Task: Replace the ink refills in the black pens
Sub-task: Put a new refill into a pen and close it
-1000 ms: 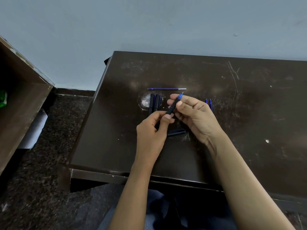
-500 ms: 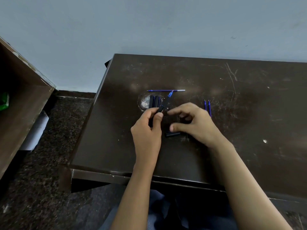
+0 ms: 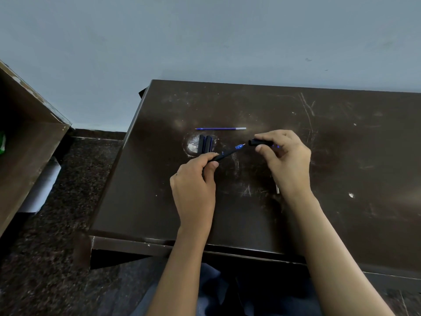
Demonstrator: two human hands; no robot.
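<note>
My left hand (image 3: 193, 185) grips a black pen (image 3: 224, 155) by its barrel, its blue tip pointing up and right. My right hand (image 3: 287, 160) holds a black pen cap (image 3: 259, 142) between thumb and fingers, its open end facing the pen tip a short gap away. A loose blue refill (image 3: 220, 128) lies flat on the dark table (image 3: 341, 156) beyond the hands. Two black pens (image 3: 205, 144) lie side by side just left of the pen tip. Any refills to the right are hidden behind my right hand.
The table's front edge (image 3: 205, 247) runs just below my wrists. A brown wooden cabinet (image 3: 27, 144) stands at the left across a strip of dark speckled floor. A pale wall rises behind the table. A small metallic piece (image 3: 277, 189) shows beside my right wrist.
My right hand picked the black cap up from the table and raised it toward the pen tip. My left hand tilted the pen to the right.
</note>
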